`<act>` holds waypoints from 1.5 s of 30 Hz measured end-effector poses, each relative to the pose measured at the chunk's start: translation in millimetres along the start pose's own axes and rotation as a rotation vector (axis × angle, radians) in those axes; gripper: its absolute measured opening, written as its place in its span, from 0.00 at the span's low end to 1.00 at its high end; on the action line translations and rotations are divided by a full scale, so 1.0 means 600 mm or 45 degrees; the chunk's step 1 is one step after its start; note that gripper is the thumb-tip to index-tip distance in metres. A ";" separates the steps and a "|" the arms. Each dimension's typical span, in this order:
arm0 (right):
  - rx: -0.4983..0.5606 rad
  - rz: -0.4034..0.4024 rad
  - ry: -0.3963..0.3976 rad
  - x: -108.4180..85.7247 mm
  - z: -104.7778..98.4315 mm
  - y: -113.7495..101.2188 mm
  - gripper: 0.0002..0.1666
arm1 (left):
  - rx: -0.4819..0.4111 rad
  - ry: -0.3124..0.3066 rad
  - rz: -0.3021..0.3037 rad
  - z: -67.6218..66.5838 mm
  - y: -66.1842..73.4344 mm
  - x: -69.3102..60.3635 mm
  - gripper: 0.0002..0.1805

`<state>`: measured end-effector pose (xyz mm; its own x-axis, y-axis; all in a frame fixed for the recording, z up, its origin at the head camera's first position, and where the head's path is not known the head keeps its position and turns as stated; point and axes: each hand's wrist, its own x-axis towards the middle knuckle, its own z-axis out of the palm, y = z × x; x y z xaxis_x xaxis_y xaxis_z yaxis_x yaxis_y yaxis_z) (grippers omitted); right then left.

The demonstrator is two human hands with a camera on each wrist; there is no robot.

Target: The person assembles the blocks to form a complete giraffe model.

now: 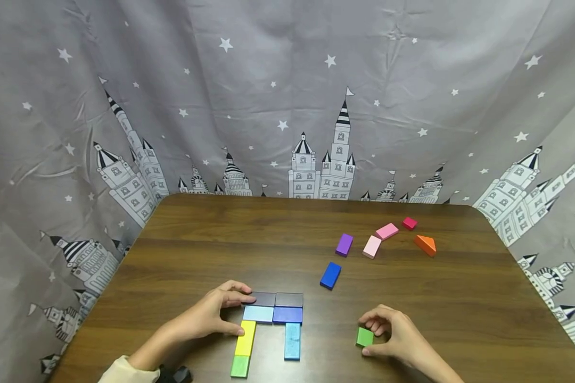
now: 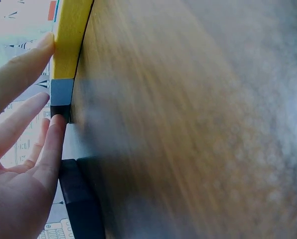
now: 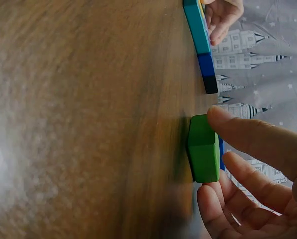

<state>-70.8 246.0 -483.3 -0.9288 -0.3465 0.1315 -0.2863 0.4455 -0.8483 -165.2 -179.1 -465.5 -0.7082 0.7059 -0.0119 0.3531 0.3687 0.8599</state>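
Note:
My right hand (image 1: 400,335) pinches a small green block (image 1: 364,337) between thumb and fingers, low at the tabletop. In the right wrist view the thumb lies on one end of the green block (image 3: 204,149). My left hand (image 1: 208,315) rests at the left side of an arrangement of flat blocks, its thumb touching a yellow block (image 1: 245,338) and its fingertips at a dark grey block (image 1: 262,299). Another dark grey block (image 1: 289,300), a light blue block (image 1: 258,314), a blue-violet block (image 1: 288,315), a turquoise block (image 1: 292,341) and a green end block (image 1: 240,366) complete the group.
Beyond the hands lie a dark blue block (image 1: 330,275), a purple block (image 1: 344,244), two pink blocks (image 1: 371,247), a red block (image 1: 409,223) and an orange triangular block (image 1: 426,245). A grey castle-print curtain (image 1: 268,80) hangs behind the wooden table (image 1: 220,239).

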 end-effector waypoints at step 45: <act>0.150 -0.133 -0.005 0.012 0.024 -0.016 0.22 | 0.111 0.030 0.071 0.004 -0.002 0.002 0.33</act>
<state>-71.5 227.4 -481.4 -0.8944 -0.3891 0.2205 -0.3514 0.3068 -0.8845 -165.0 -177.5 -467.8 -0.6999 0.7127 0.0474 0.4435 0.3816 0.8110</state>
